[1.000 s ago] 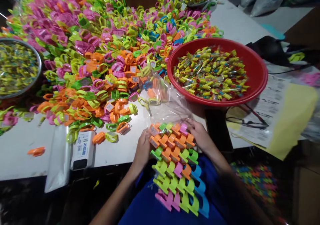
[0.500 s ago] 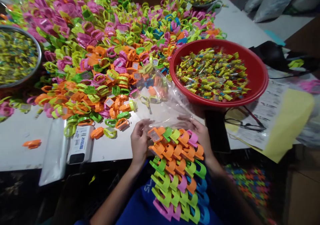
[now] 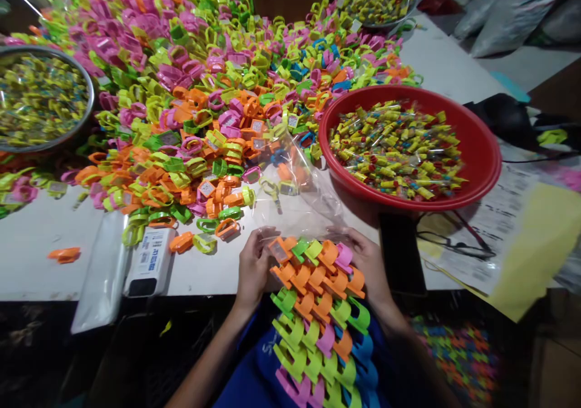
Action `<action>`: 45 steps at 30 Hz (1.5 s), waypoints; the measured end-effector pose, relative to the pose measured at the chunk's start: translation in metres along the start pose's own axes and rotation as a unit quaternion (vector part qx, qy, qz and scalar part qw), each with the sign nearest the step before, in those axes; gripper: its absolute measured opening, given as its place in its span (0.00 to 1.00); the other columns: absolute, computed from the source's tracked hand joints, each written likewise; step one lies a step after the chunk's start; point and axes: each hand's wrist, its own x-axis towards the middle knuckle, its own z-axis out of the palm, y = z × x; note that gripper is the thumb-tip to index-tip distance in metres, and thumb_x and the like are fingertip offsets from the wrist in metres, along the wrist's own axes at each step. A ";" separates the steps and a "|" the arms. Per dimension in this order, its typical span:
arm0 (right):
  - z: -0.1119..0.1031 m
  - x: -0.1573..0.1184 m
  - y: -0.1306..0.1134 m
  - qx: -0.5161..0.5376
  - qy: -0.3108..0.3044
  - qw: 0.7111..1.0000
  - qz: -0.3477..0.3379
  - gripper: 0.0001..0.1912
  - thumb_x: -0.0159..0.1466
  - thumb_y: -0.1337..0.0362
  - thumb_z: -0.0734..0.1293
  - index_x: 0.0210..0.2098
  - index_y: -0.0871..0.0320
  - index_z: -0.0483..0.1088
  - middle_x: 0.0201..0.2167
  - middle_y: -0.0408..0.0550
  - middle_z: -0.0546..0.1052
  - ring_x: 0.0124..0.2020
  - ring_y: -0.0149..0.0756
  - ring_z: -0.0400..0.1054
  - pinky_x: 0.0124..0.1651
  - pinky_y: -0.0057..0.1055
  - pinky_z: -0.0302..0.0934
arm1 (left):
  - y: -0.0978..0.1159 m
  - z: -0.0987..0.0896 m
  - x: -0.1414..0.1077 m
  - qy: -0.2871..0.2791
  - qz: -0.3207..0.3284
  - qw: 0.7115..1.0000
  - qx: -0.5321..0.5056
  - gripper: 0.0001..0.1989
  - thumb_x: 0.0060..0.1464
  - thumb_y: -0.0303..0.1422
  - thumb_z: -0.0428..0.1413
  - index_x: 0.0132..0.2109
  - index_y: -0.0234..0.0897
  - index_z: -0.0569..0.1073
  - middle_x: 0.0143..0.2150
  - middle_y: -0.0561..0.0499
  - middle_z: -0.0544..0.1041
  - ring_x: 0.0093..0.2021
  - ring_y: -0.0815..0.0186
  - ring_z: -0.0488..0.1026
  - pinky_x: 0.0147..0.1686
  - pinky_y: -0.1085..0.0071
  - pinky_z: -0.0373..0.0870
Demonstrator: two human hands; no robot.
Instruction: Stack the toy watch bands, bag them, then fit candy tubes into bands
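My left hand (image 3: 255, 269) and my right hand (image 3: 368, 266) are closed on opposite sides of a clear plastic bag (image 3: 313, 211). Inside its lower part, toy plastic watches (image 3: 318, 311) lie in neat overlapping rows of orange, green, pink and blue. That filled part hangs toward my lap. The bag's loose upper end spreads over the table toward the heap. Fingertips of both hands are partly hidden behind the watches and film. A yellow-green loose watch (image 3: 271, 191) shows on the table by the bag.
A large heap of loose toy watches (image 3: 190, 93) covers the table's back. Yellow wrapped pieces fill a red basin (image 3: 488, 154) and a metal bowl (image 3: 91, 102). Near the front edge are a white box (image 3: 149, 259), plastic sleeves (image 3: 100, 275), a black phone-like slab (image 3: 402, 253) and glasses (image 3: 454, 241).
The view has shifted slightly, so the table things sit a little lower and further right. Both hands keep their hold on the bag, and its rows of watches have tilted slightly.
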 end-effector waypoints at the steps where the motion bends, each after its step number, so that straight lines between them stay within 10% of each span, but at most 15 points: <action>1: 0.001 0.002 0.001 -0.001 0.007 1.000 0.000 0.16 0.58 0.57 0.76 0.46 0.53 0.84 0.49 0.51 0.87 0.48 0.48 0.83 0.52 0.40 0.77 | 0.000 0.000 0.001 0.007 -0.007 1.000 -0.005 0.18 0.53 0.40 0.68 0.48 0.39 0.79 0.50 0.46 0.85 0.52 0.56 0.82 0.55 0.63 0.76; 7: -0.002 0.006 -0.001 0.020 -0.006 1.000 0.019 0.23 0.57 0.50 0.79 0.49 0.53 0.82 0.52 0.54 0.85 0.52 0.52 0.82 0.54 0.43 0.77 | 0.002 0.003 -0.007 -0.013 -0.167 0.980 -0.109 0.27 0.51 0.50 0.70 0.51 0.36 0.81 0.44 0.46 0.85 0.42 0.58 0.83 0.41 0.69 0.75; 21: -0.015 -0.016 -0.008 -0.117 -0.024 0.993 -0.018 0.22 0.67 0.48 0.70 0.53 0.53 0.81 0.52 0.56 0.85 0.55 0.54 0.81 0.57 0.44 0.76 | -0.003 -0.007 -0.034 -0.071 -0.096 0.991 0.065 0.17 0.63 0.47 0.59 0.37 0.39 0.83 0.31 0.50 0.81 0.35 0.57 0.78 0.38 0.65 0.74; 26: -0.048 -0.021 0.016 -0.389 -0.109 0.907 -0.119 0.27 0.58 0.52 0.74 0.55 0.52 0.81 0.41 0.52 0.87 0.37 0.53 0.82 0.33 0.35 0.74 | 0.001 -0.029 -0.054 -0.121 0.037 0.920 0.371 0.19 0.69 0.39 0.51 0.29 0.42 0.74 0.29 0.48 0.74 0.32 0.58 0.72 0.35 0.64 0.68; 31: -0.036 -0.022 0.016 -0.479 0.076 0.843 -0.233 0.37 0.64 0.60 0.69 0.72 0.50 0.65 0.55 0.54 0.78 0.47 0.48 0.78 0.39 0.36 0.72 | 0.009 -0.029 -0.040 -0.056 0.126 0.895 0.423 0.10 0.71 0.38 0.54 0.51 0.40 0.75 0.43 0.45 0.77 0.45 0.54 0.75 0.47 0.58 0.73; 38: -0.013 -0.002 -0.011 -0.361 0.052 0.882 -0.300 0.09 0.72 0.63 0.64 0.43 0.53 0.78 0.38 0.50 0.81 0.40 0.44 0.75 0.45 0.39 0.71 | 0.021 -0.025 -0.006 -0.099 0.263 0.918 0.281 0.23 0.72 0.32 0.53 0.71 0.46 0.66 0.68 0.42 0.71 0.69 0.54 0.69 0.67 0.54 0.69; 45: -0.006 -0.004 -0.020 -0.272 0.136 0.927 -0.221 0.11 0.72 0.55 0.68 0.41 0.53 0.80 0.32 0.45 0.83 0.29 0.37 0.77 0.35 0.31 0.72 | 0.041 -0.020 0.007 -0.143 0.207 0.941 0.225 0.18 0.73 0.39 0.54 0.65 0.46 0.75 0.61 0.44 0.78 0.58 0.56 0.76 0.61 0.60 0.72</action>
